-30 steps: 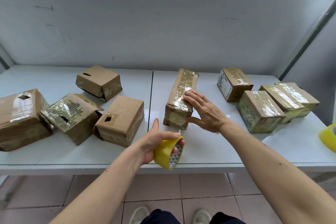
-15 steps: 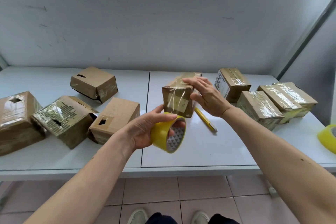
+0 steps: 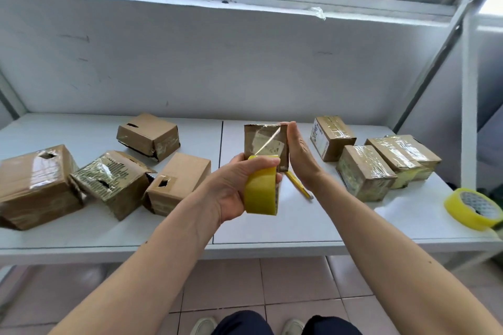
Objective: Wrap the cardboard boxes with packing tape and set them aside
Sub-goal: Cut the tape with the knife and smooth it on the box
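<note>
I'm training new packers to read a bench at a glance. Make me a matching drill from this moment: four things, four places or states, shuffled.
Things:
1. tape roll
2. long box
3. spare tape roll
4. yellow cutter

States:
a. lies at the table's right edge
b. gripped in the left hand
c. lies on the table under the right hand
d. stood on end, right hand against its side

Pairs: 1-b, 2-d, 3-a, 4-c
</note>
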The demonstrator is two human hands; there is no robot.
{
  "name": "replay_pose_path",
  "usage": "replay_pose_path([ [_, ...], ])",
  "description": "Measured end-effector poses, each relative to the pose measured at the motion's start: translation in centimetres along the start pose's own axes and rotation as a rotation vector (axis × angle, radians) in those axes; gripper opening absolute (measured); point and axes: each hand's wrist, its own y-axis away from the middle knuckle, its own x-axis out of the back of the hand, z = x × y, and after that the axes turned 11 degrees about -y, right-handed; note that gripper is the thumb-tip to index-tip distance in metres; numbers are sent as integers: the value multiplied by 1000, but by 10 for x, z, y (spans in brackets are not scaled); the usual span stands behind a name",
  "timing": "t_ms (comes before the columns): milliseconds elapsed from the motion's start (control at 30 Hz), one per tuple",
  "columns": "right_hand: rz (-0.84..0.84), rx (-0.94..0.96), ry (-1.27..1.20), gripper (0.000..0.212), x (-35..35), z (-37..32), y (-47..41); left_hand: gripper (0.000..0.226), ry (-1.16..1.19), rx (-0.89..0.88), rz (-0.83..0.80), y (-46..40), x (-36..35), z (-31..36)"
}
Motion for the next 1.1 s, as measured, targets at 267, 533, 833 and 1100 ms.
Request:
replay_pose_path([
  [267,-115,-276,32,108,-9,-39,5,73,-54,-29,77,17,-6,4],
  [533,-56,-226,127,33,-7,-58,0,61,-71,-39,81,19,-6,12],
  [833,46,-135,349,54,-22,-63,-36,14,-126,-117,12,18,7,26],
  [1100,115,-282,288,64,13,-68,-77,24,-209,-31,34,-7,22,2],
])
